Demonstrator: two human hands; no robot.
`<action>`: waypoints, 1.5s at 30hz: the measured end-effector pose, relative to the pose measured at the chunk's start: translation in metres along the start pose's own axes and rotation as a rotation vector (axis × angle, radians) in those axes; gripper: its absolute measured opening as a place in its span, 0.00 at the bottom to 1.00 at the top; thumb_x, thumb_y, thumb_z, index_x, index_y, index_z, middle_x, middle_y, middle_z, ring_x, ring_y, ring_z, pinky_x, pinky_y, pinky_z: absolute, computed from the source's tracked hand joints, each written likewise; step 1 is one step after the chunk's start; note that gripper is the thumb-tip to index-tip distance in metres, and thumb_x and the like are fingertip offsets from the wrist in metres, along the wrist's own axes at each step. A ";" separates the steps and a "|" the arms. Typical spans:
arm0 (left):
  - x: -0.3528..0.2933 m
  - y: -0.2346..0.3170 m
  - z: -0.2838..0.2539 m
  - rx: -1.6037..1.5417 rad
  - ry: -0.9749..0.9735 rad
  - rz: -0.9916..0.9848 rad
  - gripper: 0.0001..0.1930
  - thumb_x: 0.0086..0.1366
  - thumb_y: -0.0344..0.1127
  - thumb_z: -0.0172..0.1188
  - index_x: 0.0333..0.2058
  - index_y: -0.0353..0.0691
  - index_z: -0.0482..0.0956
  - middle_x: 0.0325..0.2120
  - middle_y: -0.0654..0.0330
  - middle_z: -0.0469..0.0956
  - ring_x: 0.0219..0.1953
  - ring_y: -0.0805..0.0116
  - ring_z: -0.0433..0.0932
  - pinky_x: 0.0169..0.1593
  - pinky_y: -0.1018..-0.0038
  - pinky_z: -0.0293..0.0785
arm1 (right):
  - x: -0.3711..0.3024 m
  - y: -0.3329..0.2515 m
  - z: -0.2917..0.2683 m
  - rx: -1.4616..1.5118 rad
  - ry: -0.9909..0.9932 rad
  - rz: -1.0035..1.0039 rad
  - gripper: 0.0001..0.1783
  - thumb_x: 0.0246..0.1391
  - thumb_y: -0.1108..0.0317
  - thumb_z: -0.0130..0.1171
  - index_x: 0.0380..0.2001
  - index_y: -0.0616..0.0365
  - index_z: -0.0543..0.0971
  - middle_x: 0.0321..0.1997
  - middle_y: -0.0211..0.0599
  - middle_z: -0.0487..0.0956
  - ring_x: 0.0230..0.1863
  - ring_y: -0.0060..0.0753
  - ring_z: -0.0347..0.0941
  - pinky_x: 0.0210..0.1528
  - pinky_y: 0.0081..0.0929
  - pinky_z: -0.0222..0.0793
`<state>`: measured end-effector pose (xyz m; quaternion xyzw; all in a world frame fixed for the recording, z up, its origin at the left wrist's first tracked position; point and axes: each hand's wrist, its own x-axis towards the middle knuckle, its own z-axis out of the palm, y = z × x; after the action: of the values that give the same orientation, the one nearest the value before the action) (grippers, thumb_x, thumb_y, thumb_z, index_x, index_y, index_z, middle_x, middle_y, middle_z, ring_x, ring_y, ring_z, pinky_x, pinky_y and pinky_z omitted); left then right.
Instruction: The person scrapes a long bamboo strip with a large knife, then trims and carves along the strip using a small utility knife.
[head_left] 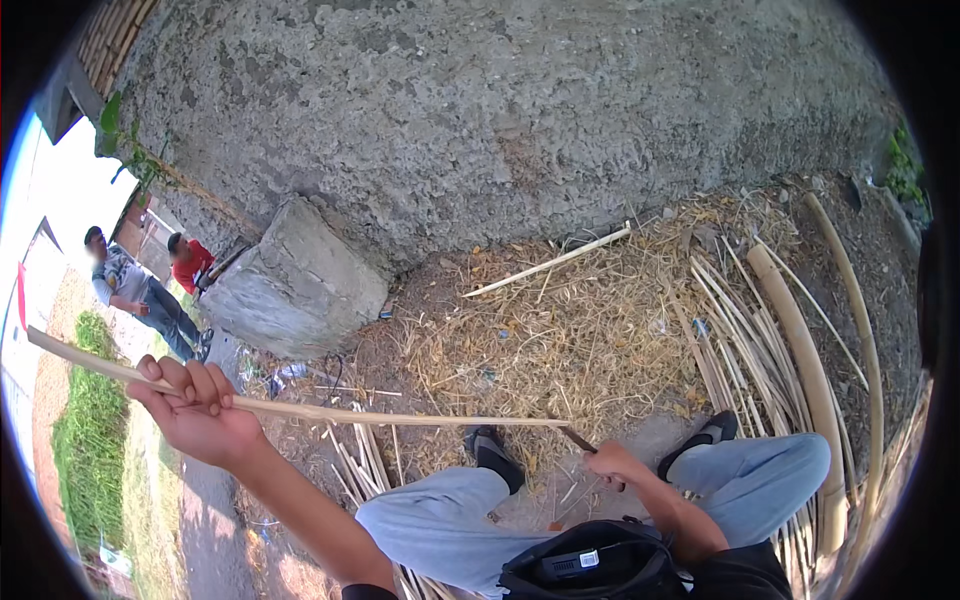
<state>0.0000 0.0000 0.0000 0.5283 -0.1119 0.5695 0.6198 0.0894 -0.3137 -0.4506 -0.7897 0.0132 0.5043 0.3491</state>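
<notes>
A long, pale bamboo strip (330, 412) stretches across in front of me, from the far left to just above my right knee. My left hand (198, 405) is closed around it, a short way in from its left end. My right hand (614, 466) grips the handle of a knife (577, 438). Its dark blade meets the right end of the strip. Most of the handle is hidden inside my fingers.
Shavings (560, 340) litter the ground. Bamboo strips (745, 335) and thick bamboo poles (800, 350) lie at my right. Ahead rises a rough wall (520, 120), with a concrete block (300, 280) at its foot. Two people (150, 290) are at the far left.
</notes>
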 end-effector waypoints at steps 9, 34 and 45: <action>0.029 -0.038 -0.029 -0.049 0.251 0.034 0.19 0.78 0.53 0.36 0.36 0.45 0.66 0.19 0.68 0.61 0.18 0.77 0.59 0.26 0.78 0.65 | -0.018 0.051 -0.124 -0.402 0.676 -0.299 0.26 0.53 0.53 0.62 0.23 0.73 0.78 0.19 0.57 0.77 0.23 0.53 0.79 0.33 0.46 0.75; -0.214 -0.160 -0.058 0.260 0.192 -1.057 0.18 0.75 0.46 0.47 0.42 0.34 0.76 0.28 0.57 0.80 0.29 0.71 0.77 0.33 0.70 0.73 | -0.120 -0.088 -0.140 1.558 0.990 -1.060 0.12 0.64 0.73 0.58 0.30 0.51 0.65 0.31 0.36 0.78 0.23 0.21 0.72 0.26 0.23 0.73; -0.175 -0.127 0.088 0.774 -0.754 -0.267 0.32 0.51 0.40 0.76 0.55 0.43 0.76 0.47 0.59 0.80 0.50 0.67 0.75 0.47 0.70 0.71 | -0.205 -0.172 -0.144 0.951 0.681 -1.301 0.14 0.63 0.75 0.58 0.26 0.54 0.65 0.39 0.42 0.82 0.23 0.20 0.76 0.27 0.21 0.73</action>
<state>0.0880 -0.1454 -0.1597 0.8941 -0.0406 0.2571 0.3645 0.1662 -0.3323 -0.1572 -0.5189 -0.1273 -0.1172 0.8372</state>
